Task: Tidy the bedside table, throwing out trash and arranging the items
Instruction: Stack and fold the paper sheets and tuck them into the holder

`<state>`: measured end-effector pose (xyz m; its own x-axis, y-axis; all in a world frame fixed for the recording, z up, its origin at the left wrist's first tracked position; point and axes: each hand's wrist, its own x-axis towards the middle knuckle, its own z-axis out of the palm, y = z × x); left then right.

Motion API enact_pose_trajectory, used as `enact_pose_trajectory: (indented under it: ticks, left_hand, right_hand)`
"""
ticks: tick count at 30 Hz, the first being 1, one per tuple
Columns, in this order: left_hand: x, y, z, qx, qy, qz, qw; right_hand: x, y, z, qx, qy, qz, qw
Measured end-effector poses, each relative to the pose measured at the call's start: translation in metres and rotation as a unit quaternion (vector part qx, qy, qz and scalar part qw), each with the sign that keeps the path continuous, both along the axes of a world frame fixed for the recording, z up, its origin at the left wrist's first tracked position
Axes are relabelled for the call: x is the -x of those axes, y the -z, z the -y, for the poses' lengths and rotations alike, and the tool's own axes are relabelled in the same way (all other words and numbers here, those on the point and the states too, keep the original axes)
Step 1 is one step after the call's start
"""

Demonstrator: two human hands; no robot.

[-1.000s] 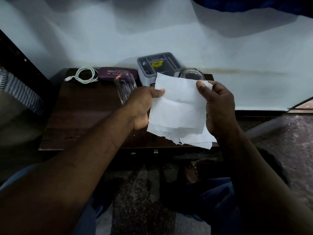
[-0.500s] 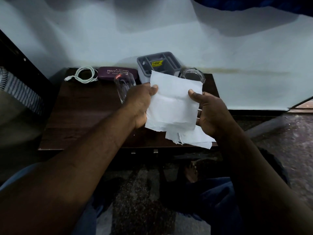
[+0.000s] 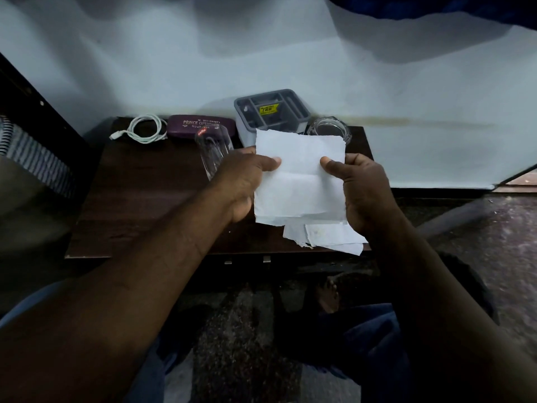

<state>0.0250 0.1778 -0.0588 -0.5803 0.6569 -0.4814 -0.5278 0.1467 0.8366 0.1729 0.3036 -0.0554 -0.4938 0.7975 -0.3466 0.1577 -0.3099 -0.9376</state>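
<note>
A white tissue sheet point(image 3: 299, 181) is held up above the dark wooden bedside table point(image 3: 139, 199). My left hand point(image 3: 241, 181) pinches its left edge with the thumb on top. My right hand point(image 3: 360, 187) pinches the right edge the same way. More torn white paper pieces point(image 3: 328, 237) lie below the sheet at the table's front right edge; whether my right hand also holds them I cannot tell.
Along the table's back stand a coiled white cable point(image 3: 145, 130), a maroon spectacle case point(image 3: 200, 126), a clear drinking glass point(image 3: 213, 149), a grey compartment organiser point(image 3: 270, 112) and a glass jar point(image 3: 329, 130). A white wall rises behind. A bare foot point(image 3: 328, 295) rests on the floor below.
My right hand moved down the sheet's right edge and inward. The sheet looks folded narrower, with both thumbs now level across its middle.
</note>
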Motion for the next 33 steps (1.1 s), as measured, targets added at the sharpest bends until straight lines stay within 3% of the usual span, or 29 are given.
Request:
enact_pose_trajectory:
  ticks: [9,14,21,25,29,33]
  left_hand:
    - [-0.002,-0.004,0.002,0.002,0.048,0.042,0.998]
    - [-0.007,-0.003,0.002,0.021,0.043,-0.030,0.998]
    - [-0.009,-0.008,0.001,0.022,0.072,0.079,0.994]
    - [-0.009,-0.004,-0.004,0.040,0.013,0.020,0.999]
    - [0.001,0.003,-0.006,0.077,-0.047,-0.037,0.995]
    - [0.004,0.005,-0.007,0.093,-0.086,-0.112,0.986]
  right_hand:
    - [-0.003,-0.002,-0.002,0.009,0.015,0.022,1.000]
    - [-0.005,-0.003,0.001,0.035,-0.031,0.024,0.999]
    - [-0.007,-0.002,-0.001,0.019,-0.031,0.007,0.999]
    - [-0.010,0.004,-0.005,-0.037,-0.044,0.050,0.997]
    - [-0.017,0.012,-0.006,-0.158,-0.077,0.211,0.962]
    - [-0.024,0.015,0.003,-0.305,-0.161,0.365,0.865]
